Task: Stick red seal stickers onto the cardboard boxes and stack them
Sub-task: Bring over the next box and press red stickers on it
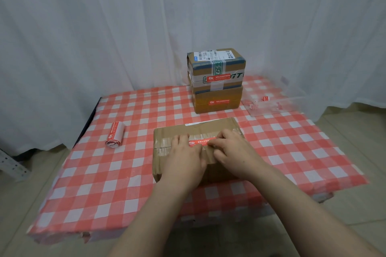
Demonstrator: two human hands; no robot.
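Home corner (checked tablecloth (125,173), white curtain (104,27))

The left hand (184,156) and right hand (234,150) cover most of the sticker (201,142) on the near box (167,137). Whether the right fingertips press or pinch it cannot be told. Print on the stack (217,81) is too small to read. The tray (292,107) runs off the right edge, its contents blurred.
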